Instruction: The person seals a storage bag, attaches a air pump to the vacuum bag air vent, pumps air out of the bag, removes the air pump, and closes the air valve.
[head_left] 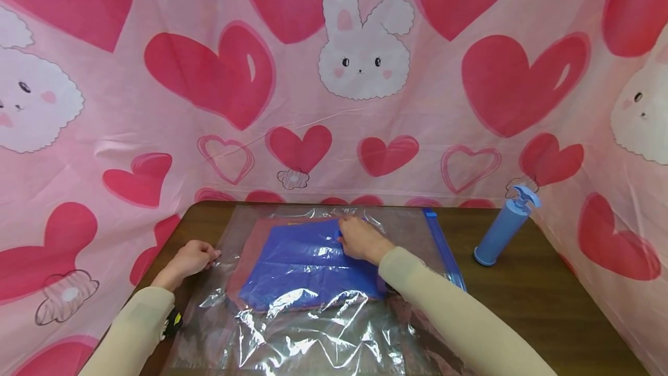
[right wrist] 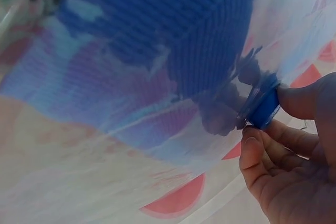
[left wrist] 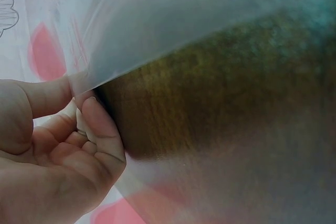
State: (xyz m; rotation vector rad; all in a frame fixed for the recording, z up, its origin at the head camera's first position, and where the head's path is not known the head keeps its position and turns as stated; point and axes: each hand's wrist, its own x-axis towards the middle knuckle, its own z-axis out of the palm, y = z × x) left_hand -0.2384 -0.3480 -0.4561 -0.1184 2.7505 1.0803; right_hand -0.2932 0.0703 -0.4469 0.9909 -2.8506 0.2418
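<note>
A large clear plastic bag (head_left: 308, 338) lies across the table, with blue cloth (head_left: 302, 257) over reddish cloth (head_left: 253, 248) inside. My left hand (head_left: 190, 258) is at the bag's left edge; in the left wrist view this hand (left wrist: 68, 150) pinches the clear film (left wrist: 142, 40) between thumb and fingers. Above the blue cloth, my right hand (head_left: 362, 241) holds a small round blue cap on the bag. The right wrist view shows the cap (right wrist: 265, 109) between the thumb and fingers of that hand (right wrist: 299, 145), beside ribbed blue cloth (right wrist: 157, 24).
A blue hand pump (head_left: 503, 231) stands on the brown wooden table (head_left: 522, 283), right of the bag. Along the bag's right side runs a blue zip strip (head_left: 442, 242). Pink fabric (head_left: 365, 120) with hearts and rabbits hangs behind and at both sides.
</note>
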